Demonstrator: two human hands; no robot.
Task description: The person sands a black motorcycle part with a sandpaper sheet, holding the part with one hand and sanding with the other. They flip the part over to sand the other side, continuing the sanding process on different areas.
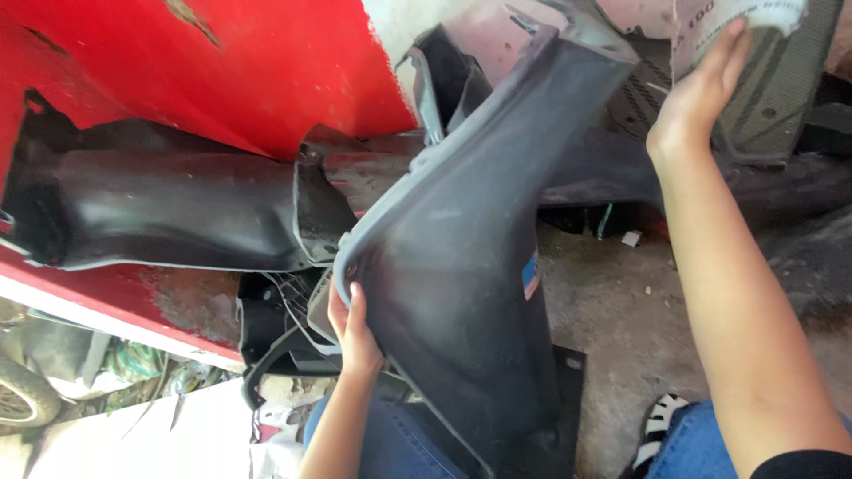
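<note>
Floor [612,302]: I see bare grey concrete, rough and dusty, with small grit scattered over it. A small white scrap [631,238] lies on it near the dark panels at the top. A flat black plate [568,390] rests on the floor at lower centre, one hole visible near its upper corner; the grey fairing [461,266] stands on it. A striped sandal [655,427] is planted on the concrete at lower right. At lower left, a wheel [22,395] and pale sheeting [142,439] sit on the ground.
</note>
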